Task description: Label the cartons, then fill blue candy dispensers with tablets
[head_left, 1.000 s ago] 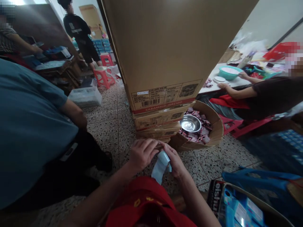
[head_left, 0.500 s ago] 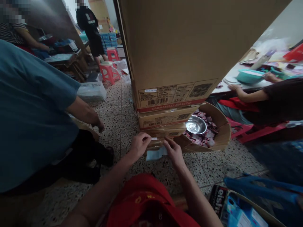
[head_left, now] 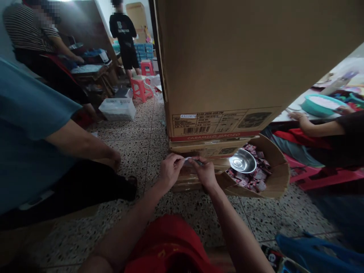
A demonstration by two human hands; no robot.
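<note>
Strip (head_left: 187,159), narrow and whitish, spans the small gap between the person's two hands, in front of the lower boxes of a carton stack (head_left: 222,60). It looks thin, crinkled and slightly shiny, though its material is hard to tell. The left hand (head_left: 170,170) pinches one end between closed fingertips, and the right hand (head_left: 206,173) pinches the other (a greyish edge shows there, too blurred to say whether it belongs to the same piece). With so little of it held, the strip could twist, crease or cling to itself if the hands pulled unevenly, and a loosened pinch could drop it onto the speckled floor (head_left: 162,216). A nudge from the person in a teal shirt (head_left: 31,121), standing off to the left, might also spoil the grip. To the right of the stack, a cardboard bin (head_left: 280,176) holds pink packets (head_left: 260,175) with a metal bowl (head_left: 243,161) resting on them; beyond it, a seated worker (head_left: 349,127) touches a green basin (head_left: 320,108) on a white surface (head_left: 300,99).
</note>
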